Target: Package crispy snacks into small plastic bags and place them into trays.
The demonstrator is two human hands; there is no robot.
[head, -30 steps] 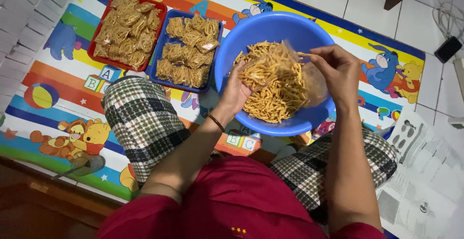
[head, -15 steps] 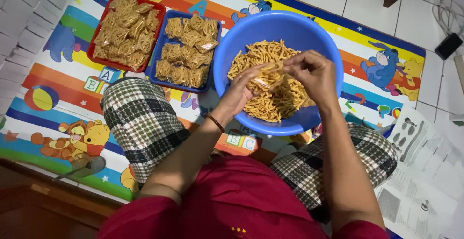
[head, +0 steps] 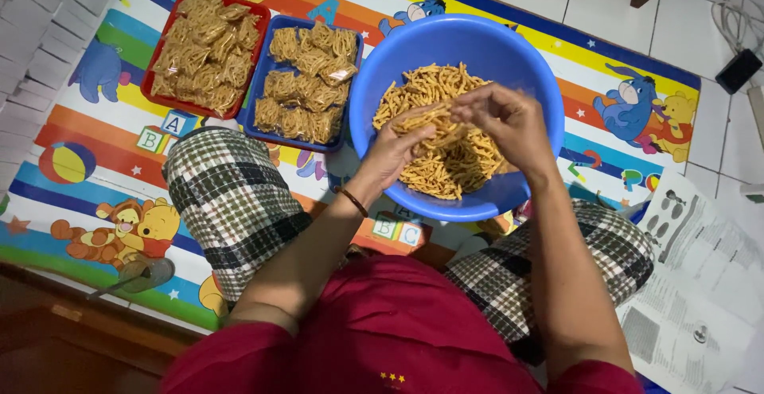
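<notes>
Head view, looking down on a seated person. Both hands meet over the blue bowl (head: 458, 115) at the centre of the frame. The left hand (head: 395, 149) is cupped, palm up, fingers partly curled under a small clump of yellow snack sticks (head: 446, 143). The right hand (head: 509, 119), just to the right and touching the same clump, has its fingers bent and pinched together on the sticks from above. The clump sits between the two hands, directly above the heap of the same sticks that fills the lower half of the bowl.

Upper left of the frame: a red tray (head: 163, 95) filled with small clear packets of the sticks, and just beside it, to the right, a blue tray (head: 259, 127) holding similar packets; the blue tray lies close to the bowl's left rim. All three containers rest on a colourful cartoon play mat (head: 87, 179) on the floor. Printed paper sheets (head: 700, 298) lie at the lower right.
</notes>
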